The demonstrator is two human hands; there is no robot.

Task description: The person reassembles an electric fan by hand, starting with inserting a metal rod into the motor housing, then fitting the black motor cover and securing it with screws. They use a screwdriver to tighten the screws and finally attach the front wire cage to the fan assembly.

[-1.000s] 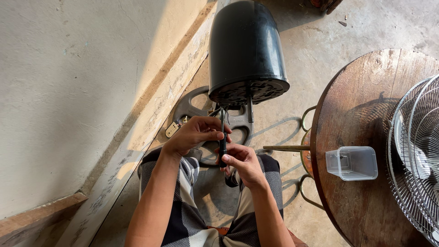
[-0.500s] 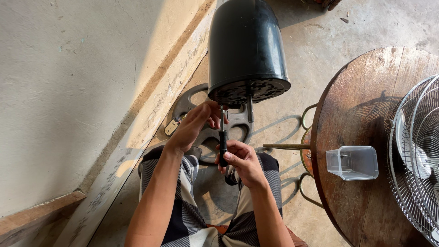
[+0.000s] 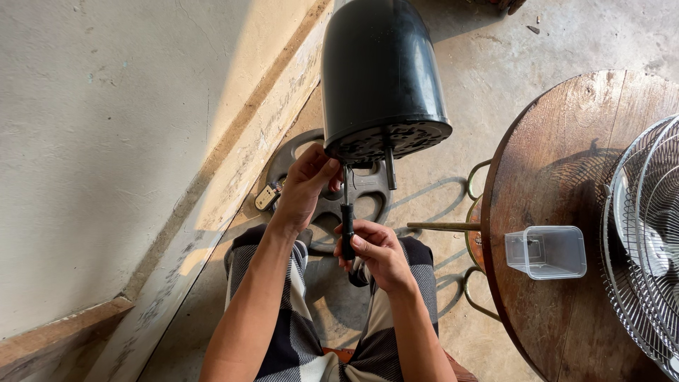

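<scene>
Screwdriver [image 3: 346, 226] driven up into black fan motor housing [image 3: 382, 78]
Right hand [image 3: 378, 255] clenched on handle, left hand [image 3: 305, 185] pinches shaft near housing; keep tip square, steady

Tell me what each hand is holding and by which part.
The right hand grips a screwdriver by its black handle. The left hand touches the fan motor housing at its lower rim.

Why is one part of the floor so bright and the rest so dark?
In the head view, sunlight falls slantwise across the wall and the wooden table, leaving sharp shadows; the wire fan guard casts a striped one on the tabletop. The black fan motor cover shows a soft glare. The hands and clear plastic cup look sharp, not blurry.
</scene>
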